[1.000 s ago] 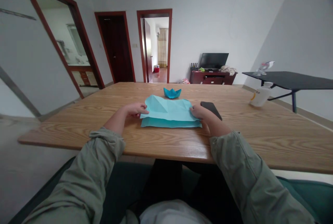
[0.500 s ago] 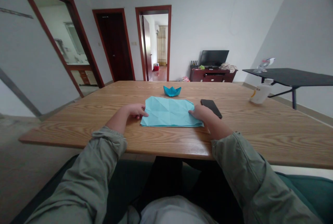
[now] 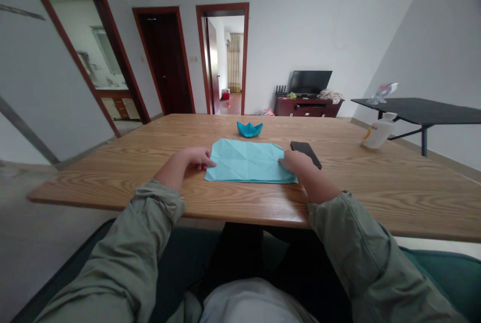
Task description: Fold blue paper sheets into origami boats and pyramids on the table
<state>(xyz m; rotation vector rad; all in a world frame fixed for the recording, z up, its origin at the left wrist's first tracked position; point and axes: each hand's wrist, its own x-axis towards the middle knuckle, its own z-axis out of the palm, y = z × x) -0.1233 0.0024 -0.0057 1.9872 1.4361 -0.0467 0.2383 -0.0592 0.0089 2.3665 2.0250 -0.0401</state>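
A creased, folded sheet of light blue paper [image 3: 248, 163] lies in front of me on the wooden table [image 3: 233, 202]. My left hand [image 3: 200, 157] pinches its left edge, the thumb on top and the other fingers curled at the side. At the right edge, my right hand [image 3: 295, 162] grips the paper with the thumb over it; its other fingers are partly hidden. Just beyond the sheet stands a darker blue paper boat [image 3: 249, 129]. A black phone [image 3: 306, 153] rests flat beside my right hand.
On the table's right side is a translucent white plastic container [image 3: 379, 131]. Behind it stands a black folding table [image 3: 424, 111] with a clear bottle [image 3: 383, 92]. A television [image 3: 311, 82] sits on a cabinet by the far wall. The table's near edge is close to my body.
The view has shifted slightly. Both hands still hold the paper at its sides, and my right hand sits a little further right.
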